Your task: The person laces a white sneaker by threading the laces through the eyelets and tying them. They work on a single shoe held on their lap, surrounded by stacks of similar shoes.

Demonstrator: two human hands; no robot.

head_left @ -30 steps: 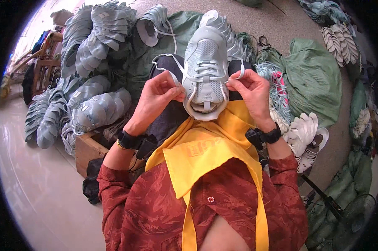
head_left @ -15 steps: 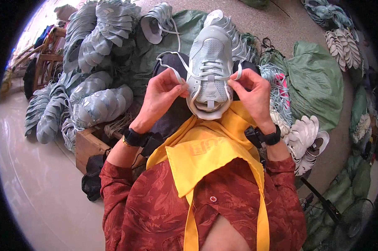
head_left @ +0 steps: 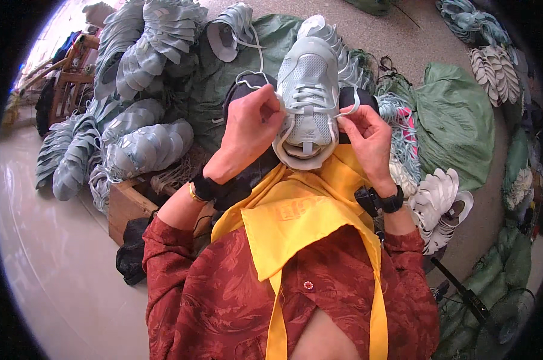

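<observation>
A light grey-blue shoe upper (head_left: 308,66) rests over my lap with its toe pointing away from me and its heel opening nearest me. A pale shoelace (head_left: 310,93) crosses its front in several rows. On the left edge of the upper, my left hand (head_left: 250,129) is closed with its back turned up, gripping one lace end that trails above it; the fingertips are partly hidden. By the right edge, my right hand (head_left: 367,132) pinches the other lace end between thumb and forefinger, and a loop of it stands above the fingers.
Stacks of nested grey-blue uppers (head_left: 148,147) lie at the left beside a wooden box (head_left: 127,207). One loose upper (head_left: 223,39) sits ahead on green sacking. A green sack (head_left: 454,126) and white shoe pieces (head_left: 436,195) are at the right. A yellow apron (head_left: 301,228) covers my lap.
My left hand has moved up and turned so that its back faces up, still holding its lace end. My right hand stays at the upper's right edge with its lace.
</observation>
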